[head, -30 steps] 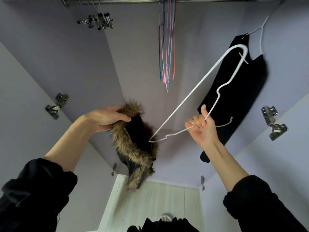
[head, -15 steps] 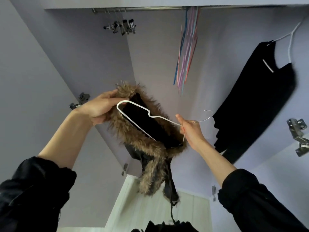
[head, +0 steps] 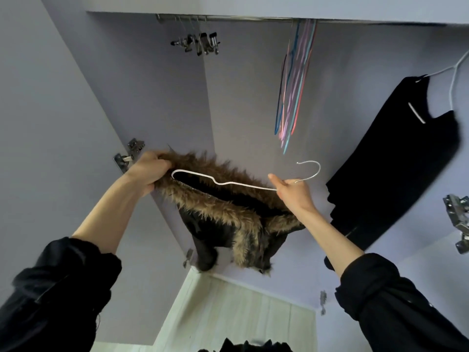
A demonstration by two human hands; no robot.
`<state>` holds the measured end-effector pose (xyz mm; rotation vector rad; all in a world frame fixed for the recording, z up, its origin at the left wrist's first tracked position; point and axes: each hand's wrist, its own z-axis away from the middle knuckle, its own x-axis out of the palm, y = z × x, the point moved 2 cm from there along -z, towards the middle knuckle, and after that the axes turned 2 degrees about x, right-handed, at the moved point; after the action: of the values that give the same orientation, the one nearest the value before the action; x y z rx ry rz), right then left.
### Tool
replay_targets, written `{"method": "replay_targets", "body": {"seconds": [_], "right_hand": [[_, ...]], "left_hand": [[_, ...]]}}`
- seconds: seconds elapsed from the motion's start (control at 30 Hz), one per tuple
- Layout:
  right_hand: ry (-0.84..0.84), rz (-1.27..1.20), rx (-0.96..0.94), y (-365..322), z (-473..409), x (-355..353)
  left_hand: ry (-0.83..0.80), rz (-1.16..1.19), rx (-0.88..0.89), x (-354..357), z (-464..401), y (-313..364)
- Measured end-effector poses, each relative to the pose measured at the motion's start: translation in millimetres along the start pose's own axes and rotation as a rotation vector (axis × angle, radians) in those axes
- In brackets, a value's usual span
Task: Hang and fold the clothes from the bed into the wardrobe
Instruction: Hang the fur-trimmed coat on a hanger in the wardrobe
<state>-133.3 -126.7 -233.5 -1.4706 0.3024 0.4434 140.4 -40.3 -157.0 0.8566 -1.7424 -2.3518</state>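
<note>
I hold a dark jacket with a brown fur-trimmed collar (head: 228, 212) up inside the open wardrobe. My left hand (head: 147, 171) grips the fur collar at its left end. My right hand (head: 291, 193) holds a white wire hanger (head: 223, 182) near its metal hook. The hanger's left shoulder lies in the collar opening, against the black lining. The jacket's body hangs down below my hands.
A metal rail (head: 253, 19) runs across the wardrobe top with clip hangers (head: 200, 44) and several coloured thin hangers (head: 294, 90). A black garment (head: 401, 161) hangs on a white hanger at the right. Door hinges (head: 129, 156) sit at both sides. Pale wood floor (head: 236, 316) lies below.
The white hanger swung down from upright at the right and its left shoulder went into the jacket's collar. My left hand spread the fur collar wider. The view tilted upward.
</note>
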Motion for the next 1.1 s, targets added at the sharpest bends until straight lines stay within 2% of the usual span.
{"method": "replay_targets", "body": {"seconds": [0.1, 0.2, 0.37, 0.5, 0.57, 0.7, 0.93, 1.03, 1.1], "right_hand": [[0.040, 0.020, -0.023, -3.9, 0.3, 1.3], [0.091, 0.051, -0.064, -11.7, -3.8, 0.1], [0.093, 0.179, -0.120, -25.9, -4.1, -4.3], [-0.001, 0.534, -0.277, -23.9, 8.6, 18.9], [-0.006, 0.568, -0.315, -25.3, 14.6, 28.7], [0.064, 0.429, -0.283, -54.6, 10.7, 24.5], [-0.235, 0.188, -0.145, -66.9, 17.2, 17.1], [-0.294, 0.048, -0.107, -67.6, 17.7, 15.7], [-0.345, 0.014, -0.130, -70.3, 19.8, 12.4]], "left_hand": [[0.070, -0.009, 0.028, 2.9, 0.4, -1.8], [0.074, -0.050, 0.058, 5.3, 2.2, -1.1], [0.113, -0.187, 0.065, -1.0, -1.0, -6.4], [0.110, -0.296, 0.149, 7.3, 4.5, 12.5], [0.115, -0.320, 0.220, 13.4, 9.1, 29.4], [0.017, -0.477, 0.284, 36.8, 22.2, 37.7], [-0.139, -0.730, 0.425, 61.0, 28.5, 22.2], [-0.083, -1.032, 0.536, 57.5, 30.4, 17.5], [-0.066, -1.007, 0.594, 54.2, 30.8, 17.1]]}}
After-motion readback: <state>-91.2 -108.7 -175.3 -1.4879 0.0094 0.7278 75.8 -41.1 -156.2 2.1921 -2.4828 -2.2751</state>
